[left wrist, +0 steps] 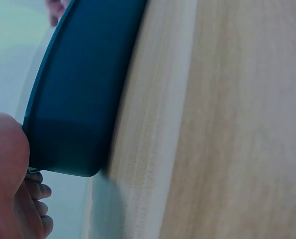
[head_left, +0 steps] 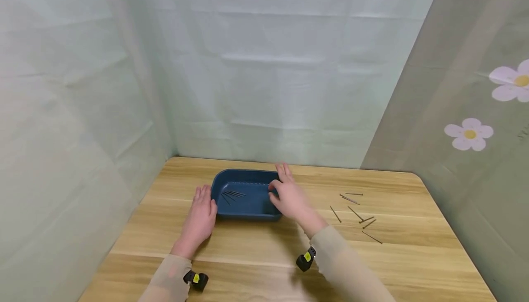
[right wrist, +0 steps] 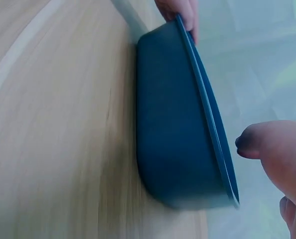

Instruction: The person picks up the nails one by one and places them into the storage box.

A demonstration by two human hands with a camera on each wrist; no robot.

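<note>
A dark blue tray (head_left: 244, 172) stands on the wooden table (head_left: 256, 247) with several thin nails (head_left: 232, 195) lying in it. My left hand (head_left: 200, 215) rests flat on the table against the tray's left wall (left wrist: 83, 89), fingers straight, palm (left wrist: 6, 164) touching the rim. My right hand (head_left: 289, 196) hovers at the tray's right end with fingers loosely spread and nothing visible between them. Its thumb (right wrist: 267, 149) floats just above the rim (right wrist: 208, 114), apart from it. The right hand is slightly blurred.
Several loose nails (head_left: 355, 212) lie scattered on the table right of the tray. Pale fabric walls close in the table at the back and left; a flowered curtain (head_left: 469, 134) hangs on the right.
</note>
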